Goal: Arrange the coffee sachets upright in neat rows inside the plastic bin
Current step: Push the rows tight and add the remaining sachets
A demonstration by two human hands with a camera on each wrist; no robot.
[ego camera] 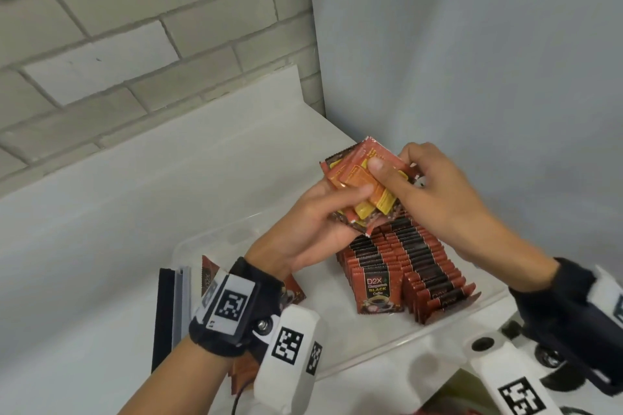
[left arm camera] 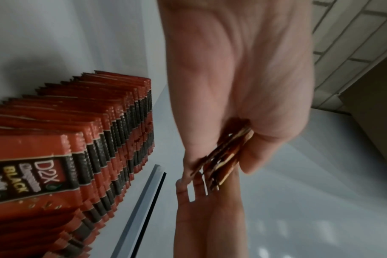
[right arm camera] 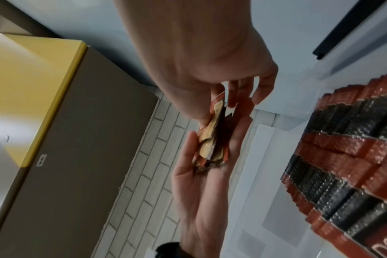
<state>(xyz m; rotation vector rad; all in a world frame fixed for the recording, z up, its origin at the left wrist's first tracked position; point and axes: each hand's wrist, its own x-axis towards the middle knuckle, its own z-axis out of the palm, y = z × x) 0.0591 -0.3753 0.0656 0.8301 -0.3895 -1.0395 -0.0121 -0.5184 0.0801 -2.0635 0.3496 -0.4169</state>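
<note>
A small fanned stack of red and yellow coffee sachets is held in the air above the clear plastic bin. My left hand grips its lower end, thumb across the front. My right hand pinches its upper end, thumb on the front and fingers behind. In the left wrist view the same stack shows edge-on between both hands; the right wrist view has the stack edge-on too. Two rows of upright red and black sachets stand in the bin's right part.
A few loose sachets lie by my left wrist at the bin's left end. A black and white flat item stands at the bin's left side. A brick wall and a pale wall meet behind the white counter.
</note>
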